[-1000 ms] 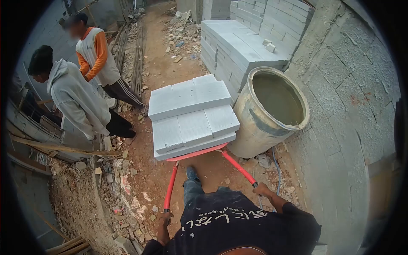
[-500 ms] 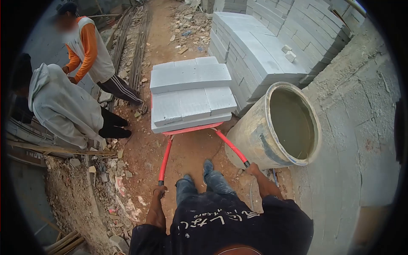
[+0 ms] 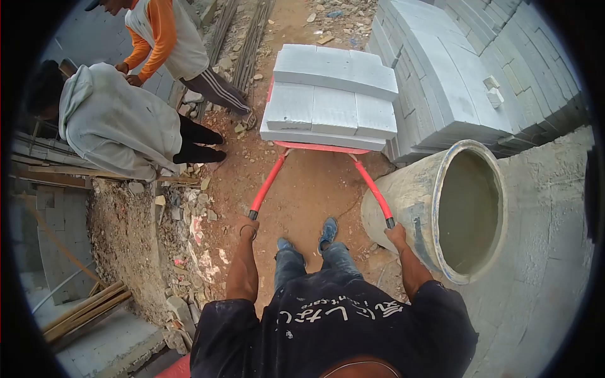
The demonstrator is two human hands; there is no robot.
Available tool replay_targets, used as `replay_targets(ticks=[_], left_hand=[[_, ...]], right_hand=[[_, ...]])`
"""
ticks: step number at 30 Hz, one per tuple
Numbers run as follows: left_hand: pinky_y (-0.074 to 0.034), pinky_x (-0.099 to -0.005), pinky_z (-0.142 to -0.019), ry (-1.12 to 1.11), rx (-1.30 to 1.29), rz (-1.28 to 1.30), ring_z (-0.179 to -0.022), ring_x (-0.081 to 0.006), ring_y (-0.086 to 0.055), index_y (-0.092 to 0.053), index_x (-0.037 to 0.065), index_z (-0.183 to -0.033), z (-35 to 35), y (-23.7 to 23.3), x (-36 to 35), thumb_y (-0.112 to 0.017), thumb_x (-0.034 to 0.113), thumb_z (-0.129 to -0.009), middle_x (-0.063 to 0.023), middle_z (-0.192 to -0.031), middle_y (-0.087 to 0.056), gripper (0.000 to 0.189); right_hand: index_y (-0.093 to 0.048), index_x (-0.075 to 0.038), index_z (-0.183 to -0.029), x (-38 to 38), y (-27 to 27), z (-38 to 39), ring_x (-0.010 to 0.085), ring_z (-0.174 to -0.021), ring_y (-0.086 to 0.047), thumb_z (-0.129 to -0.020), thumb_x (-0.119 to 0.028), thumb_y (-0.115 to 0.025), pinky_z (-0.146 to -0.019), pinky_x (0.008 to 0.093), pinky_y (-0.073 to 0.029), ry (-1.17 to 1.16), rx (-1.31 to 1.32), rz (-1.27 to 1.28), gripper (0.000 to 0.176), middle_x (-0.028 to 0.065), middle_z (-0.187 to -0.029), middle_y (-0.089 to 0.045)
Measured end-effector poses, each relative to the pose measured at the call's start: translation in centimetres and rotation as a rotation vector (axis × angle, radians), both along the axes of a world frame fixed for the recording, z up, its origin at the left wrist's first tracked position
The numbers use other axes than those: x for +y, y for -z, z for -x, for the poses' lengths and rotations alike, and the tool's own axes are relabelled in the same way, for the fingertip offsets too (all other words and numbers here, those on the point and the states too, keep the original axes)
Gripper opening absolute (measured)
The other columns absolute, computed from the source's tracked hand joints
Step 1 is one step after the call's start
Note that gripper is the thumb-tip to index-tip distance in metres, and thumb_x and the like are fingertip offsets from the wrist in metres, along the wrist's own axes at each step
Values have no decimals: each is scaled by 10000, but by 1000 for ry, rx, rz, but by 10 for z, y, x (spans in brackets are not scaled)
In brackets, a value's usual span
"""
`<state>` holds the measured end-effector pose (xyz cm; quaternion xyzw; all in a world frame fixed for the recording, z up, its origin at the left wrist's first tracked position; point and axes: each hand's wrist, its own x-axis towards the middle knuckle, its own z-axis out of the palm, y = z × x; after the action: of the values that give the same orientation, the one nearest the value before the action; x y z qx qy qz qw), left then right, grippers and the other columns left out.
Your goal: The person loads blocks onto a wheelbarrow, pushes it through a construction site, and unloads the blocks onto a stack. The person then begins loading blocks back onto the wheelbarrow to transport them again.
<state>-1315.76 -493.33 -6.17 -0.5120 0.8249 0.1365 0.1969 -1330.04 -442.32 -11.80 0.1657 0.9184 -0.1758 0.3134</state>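
Two red handles with dark grips run back from a wheelbarrow [image 3: 321,148] stacked with pale grey blocks [image 3: 331,107]. My left hand [image 3: 247,225] is wrapped round the grip of the left handle. The right handle's grip is held in my right hand [image 3: 396,234], close beside the big round water barrel [image 3: 409,205]. The blocks lie in layers, with the front ones side by side under an upper row. The wheelbarrow's wheel is hidden beneath the load.
Two people, one in a grey hoodie [image 3: 120,120] and one with orange sleeves [image 3: 162,31], stand at the left. Tall block stacks [image 3: 435,69] line the right, beyond the barrel. Rubble [image 3: 183,233] and planks [image 3: 88,312] lie at lower left.
The view has shifted, so the loaded wheelbarrow, the barrel and the block stacks appear further right. The two people also appear further right. Both hands still hold the handles.
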Motion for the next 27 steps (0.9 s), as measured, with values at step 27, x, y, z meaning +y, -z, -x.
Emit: replay_targets(ticks=[27], left_hand=[[-517,-393,-830,9,-55,-457,-971,-299,-656,-674,28,-1011,-57,68,-94,-701,278,-711,-180,-1027,-670,391]], right_hand=[[-422,3,-1197,-135,-17,-57,397,-1108,-504,-751,-237,-669,-892,490,-462,87,61,-468,564,222,-1165,-493]])
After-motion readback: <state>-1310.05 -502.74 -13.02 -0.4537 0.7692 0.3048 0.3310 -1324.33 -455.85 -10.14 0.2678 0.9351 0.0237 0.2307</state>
